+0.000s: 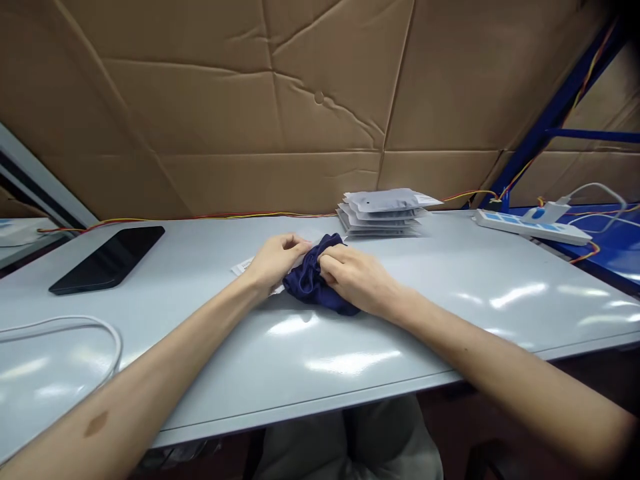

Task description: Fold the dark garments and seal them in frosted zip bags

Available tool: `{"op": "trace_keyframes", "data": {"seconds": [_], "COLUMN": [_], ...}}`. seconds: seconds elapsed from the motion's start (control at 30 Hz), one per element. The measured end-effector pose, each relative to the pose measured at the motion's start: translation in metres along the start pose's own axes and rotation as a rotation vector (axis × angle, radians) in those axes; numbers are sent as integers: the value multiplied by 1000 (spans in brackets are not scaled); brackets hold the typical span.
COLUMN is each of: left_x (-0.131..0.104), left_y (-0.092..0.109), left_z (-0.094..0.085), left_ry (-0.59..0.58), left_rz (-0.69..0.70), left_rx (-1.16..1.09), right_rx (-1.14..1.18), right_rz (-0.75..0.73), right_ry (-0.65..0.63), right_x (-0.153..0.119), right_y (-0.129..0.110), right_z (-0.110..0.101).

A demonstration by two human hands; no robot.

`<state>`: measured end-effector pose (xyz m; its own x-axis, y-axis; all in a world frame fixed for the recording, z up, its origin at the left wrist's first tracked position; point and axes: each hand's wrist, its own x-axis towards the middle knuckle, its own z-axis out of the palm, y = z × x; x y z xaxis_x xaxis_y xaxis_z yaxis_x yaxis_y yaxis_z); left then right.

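Note:
A bunched navy-blue cloth [315, 283], soft and slightly shiny, lies on the table in front of me. My right hand [353, 273] is closed on its right side, with the fingers curled into the folds. To the left of the cloth, my left hand [275, 260] is closed, thumb and fingers pinching the edge of a pale plastic bag. A white label [242, 267] on that bag shows under the left hand. The rest of the bag is mostly hidden by the hand and the cloth.
Behind my right hand stands a stack of several flat frosted bags [383, 212]. A black phone [110, 260] lies at the left, near a white cable [113, 333]. A white power strip [535, 227] with a plug sits at the right. Cardboard [210, 113] walls the back.

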<state>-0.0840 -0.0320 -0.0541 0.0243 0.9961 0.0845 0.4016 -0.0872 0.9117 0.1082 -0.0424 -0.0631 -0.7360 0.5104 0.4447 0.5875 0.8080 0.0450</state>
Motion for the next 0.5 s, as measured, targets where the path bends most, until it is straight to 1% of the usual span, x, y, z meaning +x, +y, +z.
{"op": "trace_keyframes", "data": {"seconds": [0.07,0.13,0.27,0.33,0.43,0.5], "left_x": [-1,-3,-7,-7,-5,-2], "left_y": [3,6,12,12,11,8], "left_z": [-2,-3,-7,-9,-13,-15], "left_ry": [46,55,-18,-46,-64,-56], "left_rz": [32,100,298,370,431,418], "left_rx": [11,34,114,158,322,453], "right_rx": [52,95,158,162,170,177], "right_rz": [-63,-90,-102,-94,-59,-29], "right_ry": [-5,-24,-66,-79,-92,-104], "right_x": [0,0,2,2,3,2], "right_y": [1,3,6,8,10,11], "right_z": [3,4,5,4,4,4]}}
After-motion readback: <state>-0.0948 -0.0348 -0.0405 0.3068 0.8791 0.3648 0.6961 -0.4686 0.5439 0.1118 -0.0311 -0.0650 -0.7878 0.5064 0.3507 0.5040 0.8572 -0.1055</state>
